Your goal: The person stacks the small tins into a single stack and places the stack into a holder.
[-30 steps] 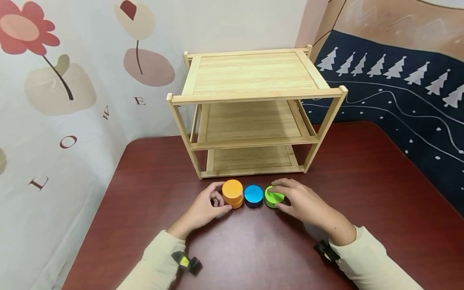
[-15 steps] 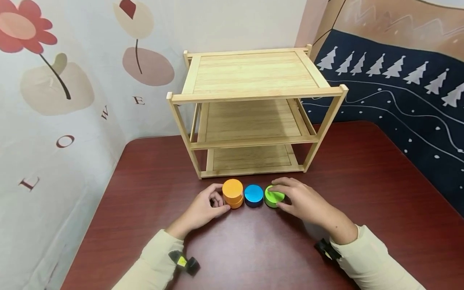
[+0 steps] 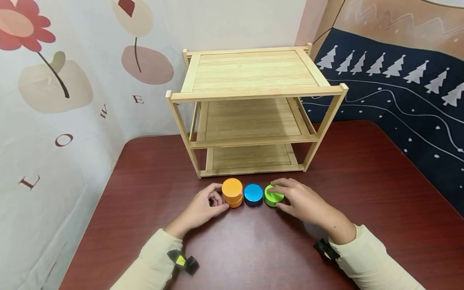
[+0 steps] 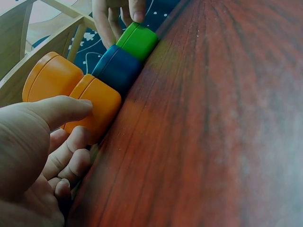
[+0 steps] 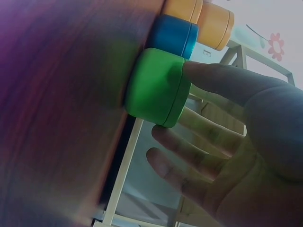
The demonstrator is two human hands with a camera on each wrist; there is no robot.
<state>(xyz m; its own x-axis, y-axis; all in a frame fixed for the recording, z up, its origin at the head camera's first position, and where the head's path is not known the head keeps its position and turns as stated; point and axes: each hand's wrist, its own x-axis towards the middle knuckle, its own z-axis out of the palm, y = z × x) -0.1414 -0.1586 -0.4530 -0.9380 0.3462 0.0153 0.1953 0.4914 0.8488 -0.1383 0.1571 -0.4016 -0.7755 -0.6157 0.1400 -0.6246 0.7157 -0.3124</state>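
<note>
Two small round orange lidded tins are stacked on the table, the upper orange tin [image 3: 232,188] over the lower orange tin [image 4: 103,106]. My left hand [image 3: 203,204] holds the lower one from the left, its thumb along the side and the other fingers curled. Beside the stack stands a blue tin [image 3: 253,193], which neither hand touches. At the right end of the row is a green tin [image 5: 154,85]. My right hand [image 3: 304,200] grips it, with the thumb at the near side by the lid seam and the index finger over the top.
A three-tier wooden shelf [image 3: 253,95] stands right behind the row of tins. The dark red table [image 3: 250,249] extends in front and to both sides. Printed cloths [image 3: 152,108] hang at the back and sides.
Both hands and all the tins stay in place. The head view has shifted only slightly.
</note>
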